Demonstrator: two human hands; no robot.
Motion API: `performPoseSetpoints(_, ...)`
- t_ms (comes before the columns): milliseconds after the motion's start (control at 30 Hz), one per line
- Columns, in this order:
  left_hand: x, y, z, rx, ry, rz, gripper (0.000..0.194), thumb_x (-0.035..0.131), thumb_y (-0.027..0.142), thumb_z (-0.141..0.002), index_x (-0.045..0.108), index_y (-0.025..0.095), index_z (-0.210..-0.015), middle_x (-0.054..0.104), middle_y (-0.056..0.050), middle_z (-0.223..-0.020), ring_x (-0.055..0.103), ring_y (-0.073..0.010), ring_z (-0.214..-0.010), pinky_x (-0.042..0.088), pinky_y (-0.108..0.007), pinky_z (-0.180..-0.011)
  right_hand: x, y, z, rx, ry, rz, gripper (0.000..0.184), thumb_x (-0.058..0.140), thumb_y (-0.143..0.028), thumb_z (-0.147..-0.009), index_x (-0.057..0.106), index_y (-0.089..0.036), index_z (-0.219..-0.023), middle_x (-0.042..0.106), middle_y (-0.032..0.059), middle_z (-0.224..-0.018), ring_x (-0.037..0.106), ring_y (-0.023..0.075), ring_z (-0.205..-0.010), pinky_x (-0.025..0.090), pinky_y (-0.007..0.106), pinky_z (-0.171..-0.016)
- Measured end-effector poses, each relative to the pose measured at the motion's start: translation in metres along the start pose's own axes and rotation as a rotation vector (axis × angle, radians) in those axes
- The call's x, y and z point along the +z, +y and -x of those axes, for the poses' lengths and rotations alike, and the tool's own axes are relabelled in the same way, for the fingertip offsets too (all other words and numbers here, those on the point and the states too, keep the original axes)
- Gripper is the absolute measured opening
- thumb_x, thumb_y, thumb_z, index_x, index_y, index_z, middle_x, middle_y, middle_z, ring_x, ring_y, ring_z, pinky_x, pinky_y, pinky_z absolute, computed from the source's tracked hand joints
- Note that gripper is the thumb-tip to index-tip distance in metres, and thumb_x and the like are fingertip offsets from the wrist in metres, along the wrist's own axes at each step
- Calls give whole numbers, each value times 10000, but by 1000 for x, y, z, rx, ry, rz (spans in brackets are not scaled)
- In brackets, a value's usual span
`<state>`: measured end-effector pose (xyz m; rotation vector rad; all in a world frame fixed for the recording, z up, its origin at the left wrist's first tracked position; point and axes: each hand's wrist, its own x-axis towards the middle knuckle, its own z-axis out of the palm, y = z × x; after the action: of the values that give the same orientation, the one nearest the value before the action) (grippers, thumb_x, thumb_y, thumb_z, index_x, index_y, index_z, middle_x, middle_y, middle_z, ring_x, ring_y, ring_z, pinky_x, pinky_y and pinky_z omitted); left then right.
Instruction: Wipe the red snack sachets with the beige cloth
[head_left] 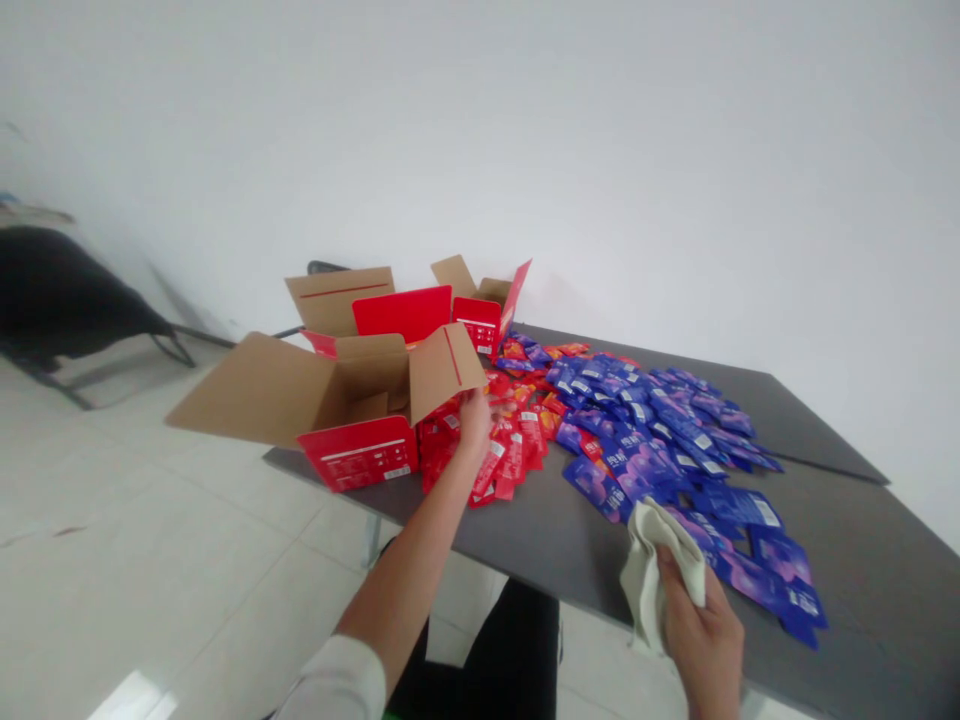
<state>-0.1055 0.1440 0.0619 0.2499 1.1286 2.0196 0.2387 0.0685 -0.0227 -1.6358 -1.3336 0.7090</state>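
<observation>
My left hand (pixel 474 428) reaches to a heap of red sachets (pixel 510 460), right beside the flap of an open red carton (pixel 367 455). Its fingers are small and blurred against the sachets and the flap, so their grip cannot be made out. In my right hand (pixel 701 625) is a folded cream cloth (pixel 652 560), pinched between thumb and fingers over the table's front edge. Just beyond the cloth spreads a large pile of blue-purple sachets (pixel 645 450), which mixes with red and orange ones along its left side.
A second open red carton (pixel 478 322) stands at the back, near the white wall (pixel 600 180). The grey table (pixel 540 540) has a seam towards its right end. A black chair (pixel 75 300) stands on the tiled floor at far left.
</observation>
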Motion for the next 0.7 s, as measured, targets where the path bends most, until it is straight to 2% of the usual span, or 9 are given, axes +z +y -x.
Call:
performPoseSetpoints(200,-25,5,-15,-44,6,-103,145,639,301,-930,553,230,-1022,681,-23,-787,740,-192,-661,363,-182,-431,-1,-1,0,-19,1,-4,712,671,-688,-765,728,-175,-1255,758,120,-1182,634,388,-1182,487,384,-940)
performPoseSetpoints(333,-35,3,-19,-64,27,-98,212,713,259,-875,541,221,-993,652,-1,-743,730,-173,-650,423,-173,-473,-1,-2,1,-49,-3,-3,705,663,-687,-779,728,-166,-1250,758,123,-1177,634,382,-1179,491,372,-928)
performPoseSetpoints(500,-39,-2,-15,-83,68,-16,184,675,195,-889,539,211,-1012,638,11,-732,714,-145,-666,518,-192,-578,-3,-3,2,-75,-20,2,682,666,-680,-806,718,-178,-1264,759,109,-1171,643,366,-1160,488,360,-924)
performPoseSetpoints(700,-38,-2,4,-96,72,94,229,625,102,-890,546,229,-1062,661,13,-775,703,-130,-683,574,-242,-689,-3,-1,2,-85,-23,22,656,653,-663,-829,713,-184,-1273,742,112,-1211,646,357,-1145,471,373,-934)
